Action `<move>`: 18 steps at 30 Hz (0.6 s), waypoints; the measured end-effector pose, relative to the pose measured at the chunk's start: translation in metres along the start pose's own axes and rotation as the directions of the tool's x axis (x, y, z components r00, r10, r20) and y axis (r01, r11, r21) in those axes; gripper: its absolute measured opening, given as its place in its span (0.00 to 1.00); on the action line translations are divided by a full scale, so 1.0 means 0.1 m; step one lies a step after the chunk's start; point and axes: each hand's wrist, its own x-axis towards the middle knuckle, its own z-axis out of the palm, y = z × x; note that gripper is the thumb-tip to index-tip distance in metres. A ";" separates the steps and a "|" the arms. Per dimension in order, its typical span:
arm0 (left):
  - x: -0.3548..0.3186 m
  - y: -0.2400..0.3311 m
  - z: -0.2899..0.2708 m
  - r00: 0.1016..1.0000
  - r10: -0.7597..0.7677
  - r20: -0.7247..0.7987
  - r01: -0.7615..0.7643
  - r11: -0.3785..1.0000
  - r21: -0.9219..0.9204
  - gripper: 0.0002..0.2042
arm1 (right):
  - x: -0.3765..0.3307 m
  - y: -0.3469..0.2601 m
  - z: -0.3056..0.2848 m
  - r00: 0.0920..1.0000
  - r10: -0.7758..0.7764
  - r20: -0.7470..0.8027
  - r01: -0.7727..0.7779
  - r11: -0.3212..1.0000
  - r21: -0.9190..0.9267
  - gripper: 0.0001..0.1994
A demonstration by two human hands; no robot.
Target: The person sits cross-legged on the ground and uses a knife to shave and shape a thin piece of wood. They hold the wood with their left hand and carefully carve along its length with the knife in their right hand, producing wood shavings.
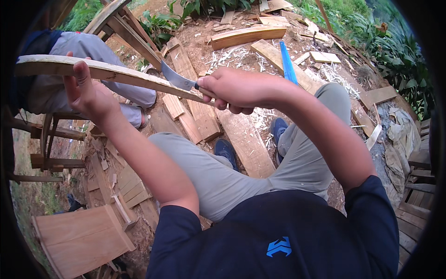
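A long, slightly curved wooden strip (132, 76) slants across in front of me, from the far left down toward the middle. My left hand (93, 95) grips it from below near its left part, the thumb up against the near side. My right hand (237, 90) is closed around the handle of a knife with a curved, hooked blade (177, 79). That blade lies at the strip's right end, its tip pointing up and left. Right-hand fingers partly cover the handle and the end of the strip.
Another person's legs in grey trousers (88, 46) are behind the strip at left. Boards (244, 144), shavings (232, 56) and a blue tapering tool (288, 63) lie on the ground ahead. A wooden panel (79, 239) is at lower left, a crumpled sheet (402, 135) at right.
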 end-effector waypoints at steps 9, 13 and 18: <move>-0.02 0.05 0.13 1.000 0.000 0.014 0.000 1.000 0.003 0.28 | -0.33 -0.15 0.28 0.727 -0.495 -0.477 0.143 0.788 -0.599 0.20; -0.06 0.09 0.28 1.000 -0.017 -0.013 0.017 1.000 -0.016 0.27 | -0.24 0.06 0.51 0.642 -0.558 -0.525 0.146 0.762 -0.631 0.19; -0.08 0.14 0.27 0.999 -0.029 -0.014 0.029 0.999 -0.032 0.24 | -0.35 -0.06 0.38 0.769 -0.539 -0.343 0.060 0.595 -0.801 0.16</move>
